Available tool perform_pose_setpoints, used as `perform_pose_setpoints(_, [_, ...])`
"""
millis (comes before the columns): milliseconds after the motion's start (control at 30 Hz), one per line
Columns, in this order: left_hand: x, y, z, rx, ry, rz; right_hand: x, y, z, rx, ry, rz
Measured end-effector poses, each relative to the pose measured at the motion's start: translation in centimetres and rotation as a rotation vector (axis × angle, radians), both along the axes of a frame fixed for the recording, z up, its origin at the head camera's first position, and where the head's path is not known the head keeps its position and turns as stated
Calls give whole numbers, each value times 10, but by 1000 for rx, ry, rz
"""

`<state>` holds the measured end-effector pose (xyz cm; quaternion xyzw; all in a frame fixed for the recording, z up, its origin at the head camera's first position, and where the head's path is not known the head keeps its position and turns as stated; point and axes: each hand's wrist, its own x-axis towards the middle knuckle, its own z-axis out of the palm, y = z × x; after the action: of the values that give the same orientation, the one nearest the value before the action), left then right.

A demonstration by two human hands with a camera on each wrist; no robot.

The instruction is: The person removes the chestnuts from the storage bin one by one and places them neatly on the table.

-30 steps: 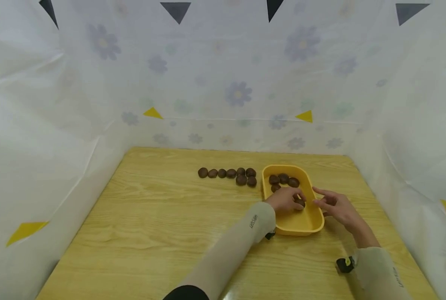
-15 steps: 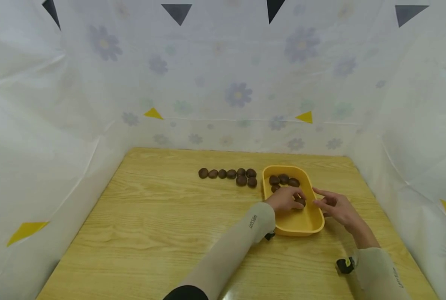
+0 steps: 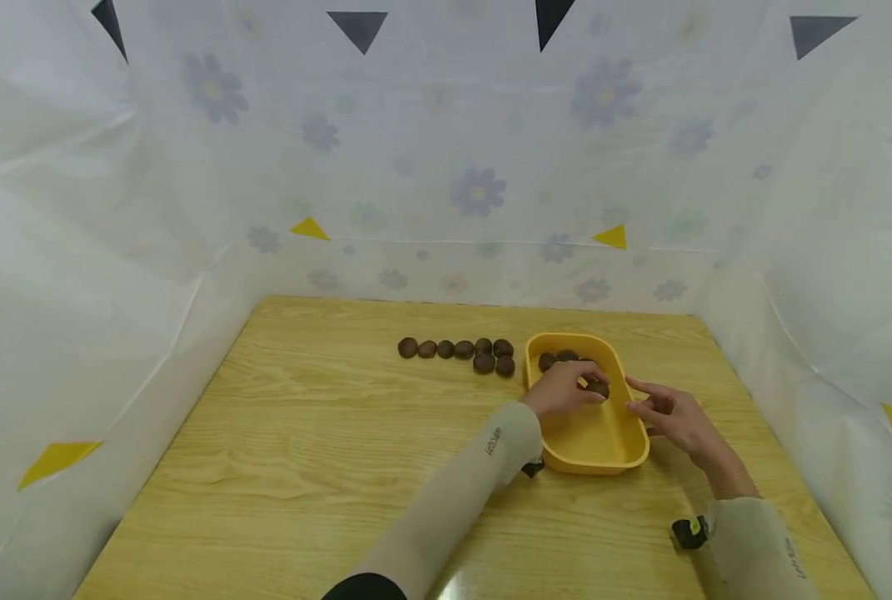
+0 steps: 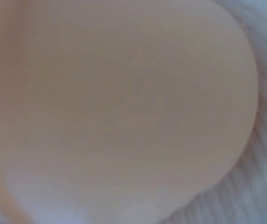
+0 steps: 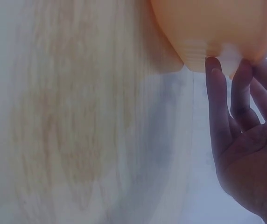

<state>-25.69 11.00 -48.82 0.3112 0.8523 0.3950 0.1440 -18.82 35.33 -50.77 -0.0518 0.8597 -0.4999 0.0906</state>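
Observation:
In the head view my left hand [image 3: 564, 390] is inside a yellow plastic box [image 3: 596, 467], with thumb and fingers pinching a small dark brown rounded piece [image 3: 598, 389]. Behind the hand, more such pieces [image 3: 548, 362] lie along the box's far end, partly hidden by it. Against the box's right outer wall rests my right hand [image 3: 679, 421]. The right wrist view has these fingers [image 5: 215, 88] fairly straight, their tips touching the outside of the box [image 5: 213, 28]. A pale blurred surface fills most of the left wrist view, so no fingers show there.
Left of the box, several brown pieces [image 3: 446, 349] form a row on the wooden table [image 3: 326, 450], doubled at its right end. White flower-patterned sheeting [image 3: 483, 267] encloses the back and both sides.
My left hand has slid a little toward the far end of the box, and the brown piece at its fingertips has moved with it. The right hand has stayed put.

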Motion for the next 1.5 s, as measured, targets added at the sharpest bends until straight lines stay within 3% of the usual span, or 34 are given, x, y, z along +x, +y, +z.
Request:
perform_pose_setpoints(367, [-9, -29, 12, 129, -50, 28, 2, -3, 6, 20, 9, 7])
perform_pose_setpoints(600, [-13, -48, 11, 189, -126, 77, 3, -5, 6, 30, 15, 6])
perform_pose_setpoints(1200, [-35, -116, 1, 300, -59, 190, 3, 0, 4, 35, 17, 0])
perform_pose_setpoints(1500, [-36, -148, -10, 304, -58, 278, 3, 0, 0, 10, 30, 10])
